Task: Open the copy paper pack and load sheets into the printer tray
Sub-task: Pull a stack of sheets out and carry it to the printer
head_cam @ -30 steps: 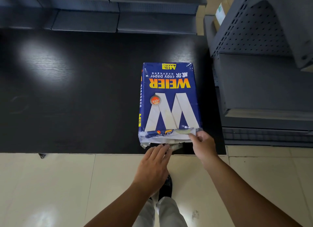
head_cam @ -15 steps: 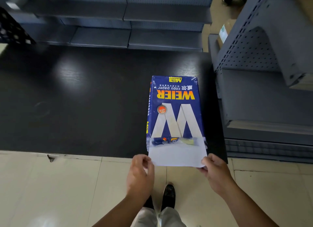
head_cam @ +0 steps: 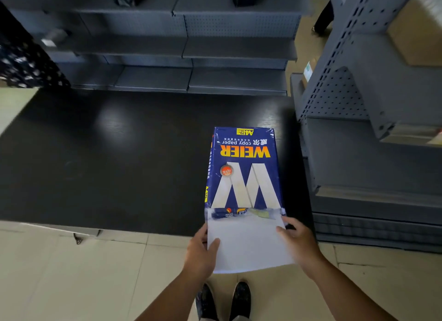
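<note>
1. The fingers (head_cam: 214, 245) of the left hand (head_cam: 199, 256) are pinched on the left edge of a white stack of sheets (head_cam: 247, 244), thumb on top; the right hand (head_cam: 297, 243) grasps the stack's right edge in the same way, so both hands are closed on the paper and neither is free.
2. Largest in view are the grey shelving units (head_cam: 181, 45): one run across the back and a second to the right, two in all as far as I can count. No printer or printer tray shows anywhere.
3. Next is the one black desk (head_cam: 107, 158), which carries the pack near its right front corner.
4. One blue copy paper pack (head_cam: 242, 170) lies flat on that desk, its printed face upside down to the wearer. Its near end is torn open, with ragged wrapper (head_cam: 241, 213) across the mouth.
5. The single stack of sheets sticks out of that open end, over the desk's front edge and above the tiled floor (head_cam: 71, 273). How many sheets it holds cannot be told.
6. Smallest are the two dark shoes (head_cam: 241, 299) below the paper.
7. By my judgement, the opening is done and the drawing-out is partway; what remains is freeing the stack, finding the tray, and loading it.
</note>
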`<state>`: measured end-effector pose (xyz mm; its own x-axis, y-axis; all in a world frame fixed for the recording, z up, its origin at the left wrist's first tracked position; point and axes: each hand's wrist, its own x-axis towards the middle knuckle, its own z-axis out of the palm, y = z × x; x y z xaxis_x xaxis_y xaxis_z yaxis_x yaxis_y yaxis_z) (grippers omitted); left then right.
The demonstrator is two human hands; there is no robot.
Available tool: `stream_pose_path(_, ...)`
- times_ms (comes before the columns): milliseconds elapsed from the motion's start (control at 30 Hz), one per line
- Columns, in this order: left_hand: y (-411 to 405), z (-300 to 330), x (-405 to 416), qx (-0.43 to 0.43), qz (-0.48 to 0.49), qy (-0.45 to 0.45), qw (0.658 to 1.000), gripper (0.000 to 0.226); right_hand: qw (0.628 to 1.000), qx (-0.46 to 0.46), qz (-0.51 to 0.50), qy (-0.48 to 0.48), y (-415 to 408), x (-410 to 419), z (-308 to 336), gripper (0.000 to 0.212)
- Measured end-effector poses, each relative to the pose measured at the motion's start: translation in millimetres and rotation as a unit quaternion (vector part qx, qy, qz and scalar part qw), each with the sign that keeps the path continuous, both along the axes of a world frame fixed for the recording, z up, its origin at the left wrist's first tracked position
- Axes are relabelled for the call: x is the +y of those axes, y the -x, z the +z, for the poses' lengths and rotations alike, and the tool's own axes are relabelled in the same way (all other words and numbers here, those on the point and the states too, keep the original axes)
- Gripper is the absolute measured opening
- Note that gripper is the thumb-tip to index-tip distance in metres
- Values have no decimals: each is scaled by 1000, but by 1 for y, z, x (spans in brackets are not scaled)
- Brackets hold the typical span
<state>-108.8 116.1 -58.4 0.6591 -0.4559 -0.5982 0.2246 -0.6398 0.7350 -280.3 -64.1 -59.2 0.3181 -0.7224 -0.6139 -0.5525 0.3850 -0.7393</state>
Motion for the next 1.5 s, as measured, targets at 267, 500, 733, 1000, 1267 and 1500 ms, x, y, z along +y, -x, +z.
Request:
stream_pose_path(267,26,27,39,22,-53,26,998,60,1000,-9,30,-4,32,33,4,45)
stream_pose_path(500,53,19,108,14,-88,37,995,58,998,-4,4,66,49,91,17,39)
stream_pose_path(733,73,59,223,-20,-27,59,998,46,981,-17,112,157,52,183,38,49)
stream_pose_path(1000,63,93,337,-28,94,83,992,51,959,-96,210,161,-12,288,88,56)
stream_pose_path(1267,7,110,431,-25,296,106,949,54,922,-176,316,139,-115,366,135,57)
stream_pose_path(1500,-64,126,470,-161,327,123,923,42,889,-230,377,118,-222,409,130,58)
